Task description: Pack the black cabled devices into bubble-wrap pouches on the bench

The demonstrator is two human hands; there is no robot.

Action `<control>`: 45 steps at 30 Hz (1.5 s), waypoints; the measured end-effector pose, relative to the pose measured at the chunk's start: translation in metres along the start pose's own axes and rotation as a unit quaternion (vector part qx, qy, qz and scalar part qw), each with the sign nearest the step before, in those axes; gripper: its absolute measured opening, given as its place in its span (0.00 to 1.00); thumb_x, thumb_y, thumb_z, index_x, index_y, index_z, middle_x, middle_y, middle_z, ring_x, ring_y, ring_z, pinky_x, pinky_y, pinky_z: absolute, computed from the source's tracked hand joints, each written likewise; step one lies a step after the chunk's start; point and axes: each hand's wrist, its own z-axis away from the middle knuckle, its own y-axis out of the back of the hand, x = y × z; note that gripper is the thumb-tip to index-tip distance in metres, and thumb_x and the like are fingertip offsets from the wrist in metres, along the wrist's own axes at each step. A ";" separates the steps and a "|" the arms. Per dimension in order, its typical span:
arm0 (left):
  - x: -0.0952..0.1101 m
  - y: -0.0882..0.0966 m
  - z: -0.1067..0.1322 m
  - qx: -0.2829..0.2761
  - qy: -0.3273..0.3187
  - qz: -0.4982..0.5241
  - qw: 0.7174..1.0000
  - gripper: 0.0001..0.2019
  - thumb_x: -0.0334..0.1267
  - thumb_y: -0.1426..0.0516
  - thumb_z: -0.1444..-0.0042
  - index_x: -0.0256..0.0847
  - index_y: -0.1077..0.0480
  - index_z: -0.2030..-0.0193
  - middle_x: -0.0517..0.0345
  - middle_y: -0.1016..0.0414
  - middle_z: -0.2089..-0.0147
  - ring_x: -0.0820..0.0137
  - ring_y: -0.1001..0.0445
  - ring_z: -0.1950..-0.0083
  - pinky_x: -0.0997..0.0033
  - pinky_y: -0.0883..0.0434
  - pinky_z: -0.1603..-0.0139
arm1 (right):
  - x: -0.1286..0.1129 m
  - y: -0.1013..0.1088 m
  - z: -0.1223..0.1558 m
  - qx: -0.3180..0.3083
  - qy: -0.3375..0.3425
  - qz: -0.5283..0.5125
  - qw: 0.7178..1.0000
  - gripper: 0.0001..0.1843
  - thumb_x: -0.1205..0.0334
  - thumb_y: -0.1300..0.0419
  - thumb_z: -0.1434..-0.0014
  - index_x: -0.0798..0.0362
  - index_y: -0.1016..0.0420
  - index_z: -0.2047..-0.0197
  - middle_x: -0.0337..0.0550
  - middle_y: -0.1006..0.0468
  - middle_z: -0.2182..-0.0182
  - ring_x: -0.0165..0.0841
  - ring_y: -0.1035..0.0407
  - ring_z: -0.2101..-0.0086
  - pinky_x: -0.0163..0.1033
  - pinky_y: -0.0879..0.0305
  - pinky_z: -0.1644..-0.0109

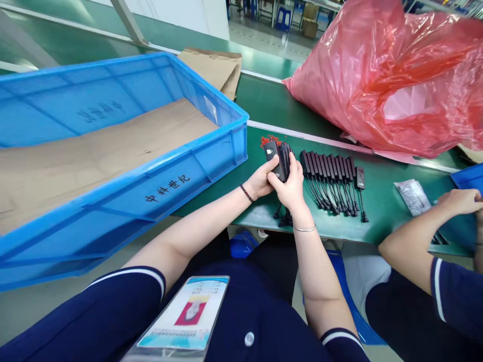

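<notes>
Badge foremost, black devices beyond it, between both hands.

Held devices: blk, one w/ small wht patch + pale mark. Lined-up devices: blk too, cables same. Small bits: orange-red. Tabletop: dk grn; strip: pale pinkish-wht. Crate: bright blue w/ blk lettering; cardboard inside: tan. Big bag: translucent pinkish-red. Person's sleeve: navy w/ wht stripe at cuff. Bracelet: dk; bangle: silvery.
</notes>
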 end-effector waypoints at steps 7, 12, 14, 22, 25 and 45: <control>0.012 0.012 0.001 0.060 0.034 -0.254 0.965 0.21 0.46 0.38 0.49 0.36 0.30 0.51 0.44 0.25 0.50 0.55 0.29 0.44 0.54 0.34 0.41 | 0.018 0.001 -0.013 -0.038 -0.045 0.142 0.988 0.44 0.38 0.44 0.48 0.49 0.47 0.33 0.62 0.48 0.37 0.61 0.48 0.42 0.66 0.45 0.47; 0.050 0.014 0.051 0.043 -0.046 -0.649 0.758 0.41 0.52 0.38 0.53 0.33 0.42 0.35 0.39 0.52 0.30 0.51 0.55 0.29 0.54 0.55 0.30 | 0.021 -0.012 -0.004 -0.022 -0.003 0.216 0.976 0.43 0.41 0.41 0.49 0.54 0.43 0.35 0.69 0.48 0.37 0.63 0.48 0.43 0.69 0.46 0.49; 0.058 0.012 0.071 0.017 -0.013 -0.717 0.697 0.43 0.55 0.44 0.47 0.29 0.50 0.32 0.38 0.57 0.29 0.55 0.58 0.28 0.57 0.56 0.30 | 0.020 -0.019 -0.003 -0.012 0.010 0.233 0.972 0.47 0.42 0.40 0.50 0.55 0.47 0.33 0.71 0.51 0.36 0.64 0.51 0.41 0.70 0.49 0.48; 0.075 -0.006 0.167 -0.061 0.035 -0.741 0.668 0.35 0.53 0.47 0.42 0.44 0.51 0.30 0.54 0.55 0.29 0.63 0.54 0.28 0.64 0.51 0.30 | 0.029 -0.026 -0.013 0.033 0.064 0.280 0.957 0.41 0.39 0.48 0.43 0.56 0.44 0.33 0.72 0.49 0.36 0.63 0.62 0.36 0.74 0.65 0.42; 0.112 -0.021 0.227 -0.061 0.002 -0.744 0.666 0.32 0.50 0.44 0.43 0.60 0.49 0.33 0.65 0.48 0.31 0.63 0.43 0.32 0.66 0.41 0.34 | 0.039 -0.022 -0.021 0.059 0.069 0.285 0.954 0.43 0.40 0.45 0.45 0.60 0.43 0.34 0.74 0.48 0.37 0.66 0.61 0.37 0.74 0.65 0.43; 0.201 0.092 0.024 -0.067 0.071 -0.815 0.571 0.26 0.42 0.43 0.48 0.31 0.33 0.44 0.45 0.27 0.49 0.59 0.29 0.52 0.66 0.32 0.50 | 0.039 0.029 0.016 0.060 0.054 0.249 0.965 0.51 0.34 0.44 0.49 0.56 0.50 0.31 0.71 0.54 0.34 0.70 0.61 0.37 0.82 0.59 0.48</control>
